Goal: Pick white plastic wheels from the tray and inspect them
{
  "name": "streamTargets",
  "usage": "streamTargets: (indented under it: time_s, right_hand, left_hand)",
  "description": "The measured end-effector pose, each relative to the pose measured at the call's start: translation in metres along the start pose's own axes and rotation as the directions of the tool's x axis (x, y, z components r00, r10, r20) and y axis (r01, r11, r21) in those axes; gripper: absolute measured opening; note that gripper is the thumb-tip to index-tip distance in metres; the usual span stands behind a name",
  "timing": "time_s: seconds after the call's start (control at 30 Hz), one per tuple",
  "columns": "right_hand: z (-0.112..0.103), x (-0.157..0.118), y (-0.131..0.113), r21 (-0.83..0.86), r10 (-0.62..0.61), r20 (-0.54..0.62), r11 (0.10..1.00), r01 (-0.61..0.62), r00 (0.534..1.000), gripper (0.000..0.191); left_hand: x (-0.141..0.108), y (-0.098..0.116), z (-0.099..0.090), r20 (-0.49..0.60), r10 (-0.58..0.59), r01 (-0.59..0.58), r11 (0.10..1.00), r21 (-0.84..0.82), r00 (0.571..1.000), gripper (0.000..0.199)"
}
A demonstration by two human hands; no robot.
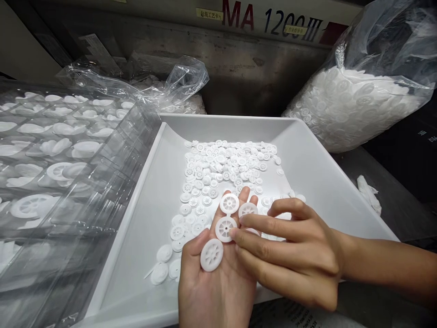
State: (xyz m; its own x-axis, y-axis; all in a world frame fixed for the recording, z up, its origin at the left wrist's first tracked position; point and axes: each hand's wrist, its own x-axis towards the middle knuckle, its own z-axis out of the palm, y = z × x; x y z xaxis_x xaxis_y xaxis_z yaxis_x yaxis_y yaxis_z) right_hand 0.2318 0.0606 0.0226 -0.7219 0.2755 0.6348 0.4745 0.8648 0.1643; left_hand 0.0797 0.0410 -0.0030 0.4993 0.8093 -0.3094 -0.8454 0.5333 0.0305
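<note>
My left hand (221,282) is palm up over the near part of a grey-white bin (133,255), with several round white plastic wheels (212,255) lying on its palm and fingers. The thumb rests beside the nearest wheel. From the right, my right hand (293,250) reaches across, its fingertips touching the spoked wheels (226,229) on the left hand. Part of one wheel is hidden under the right fingers. Beneath and beyond both hands, many loose white wheels (218,159) are spread over the bin floor.
Clear compartment trays (133,150) with white parts stand stacked at the left. A clear bag (355,105) full of white wheels leans at the back right. Another plastic bag (184,86) lies behind the bin. A machine panel (259,16) spans the back.
</note>
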Motion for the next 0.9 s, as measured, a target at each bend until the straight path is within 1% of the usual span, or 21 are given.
streamTargets:
  time_s: [0.03, 0.1, 0.2, 0.27, 0.37, 0.43, 0.53, 0.6, 0.7, 0.8, 0.9]
  right_hand:
    - [0.000, 0.000, 0.000, 0.004, 0.009, -0.003, 1.000, -0.009, 1.000, 0.025]
    - [0.000, 0.000, 0.001, 0.006, 0.017, 0.011, 1.000, -0.017, 1.000, 0.023]
    - [0.002, 0.001, 0.003, 0.009, 0.018, -0.015, 1.000, -0.017, 1.000, 0.024]
    - [0.002, 0.002, 0.004, 0.038, 0.048, -0.029, 0.998, -0.047, 0.998, 0.029]
    - [0.003, 0.004, 0.003, 0.095, 0.102, -0.013, 0.990, -0.100, 0.995, 0.036]
    - [0.004, 0.005, 0.001, 0.116, 0.091, -0.014, 0.989, -0.089, 0.996, 0.037]
    - [0.010, 0.007, -0.006, 0.097, 0.044, -0.034, 0.994, -0.040, 0.998, 0.032]
    - [0.013, 0.006, -0.009, 0.075, 0.044, -0.047, 0.996, -0.040, 0.998, 0.029]
    - [0.014, 0.006, -0.012, 0.056, 0.051, -0.064, 0.997, -0.048, 0.997, 0.029]
    - [0.011, 0.005, -0.013, 0.023, 0.006, -0.061, 1.000, -0.004, 0.998, 0.028]
    - [0.006, 0.004, -0.012, 0.021, 0.001, -0.025, 1.000, 0.000, 1.000, 0.028]
  left_hand:
    - [0.001, 0.000, 0.001, 0.019, -0.006, 0.006, 1.000, -0.022, 1.000, 0.062]
    - [0.002, -0.001, 0.003, 0.027, 0.007, -0.007, 1.000, -0.010, 1.000, 0.062]
    - [0.003, -0.001, 0.004, -0.021, 0.056, -0.054, 0.996, 0.076, 0.998, 0.061]
    - [0.003, 0.000, 0.003, -0.074, 0.085, -0.074, 0.988, 0.133, 0.994, 0.062]
    - [0.002, 0.002, 0.000, -0.117, 0.077, -0.056, 0.984, 0.171, 0.990, 0.066]
    - [0.001, 0.003, -0.001, -0.106, 0.041, -0.023, 0.986, 0.164, 0.993, 0.068]
    - [0.001, 0.003, 0.000, -0.067, -0.036, 0.045, 0.989, 0.141, 0.997, 0.069]
    - [0.002, 0.003, 0.002, -0.077, -0.065, 0.074, 0.989, 0.130, 0.995, 0.071]
    - [0.004, 0.002, 0.007, -0.100, -0.076, 0.087, 0.990, 0.112, 0.992, 0.074]
    - [0.006, 0.002, 0.009, -0.046, -0.077, 0.081, 0.993, 0.084, 0.996, 0.071]
    - [0.006, 0.002, 0.009, -0.018, -0.055, 0.056, 0.996, 0.065, 0.998, 0.069]
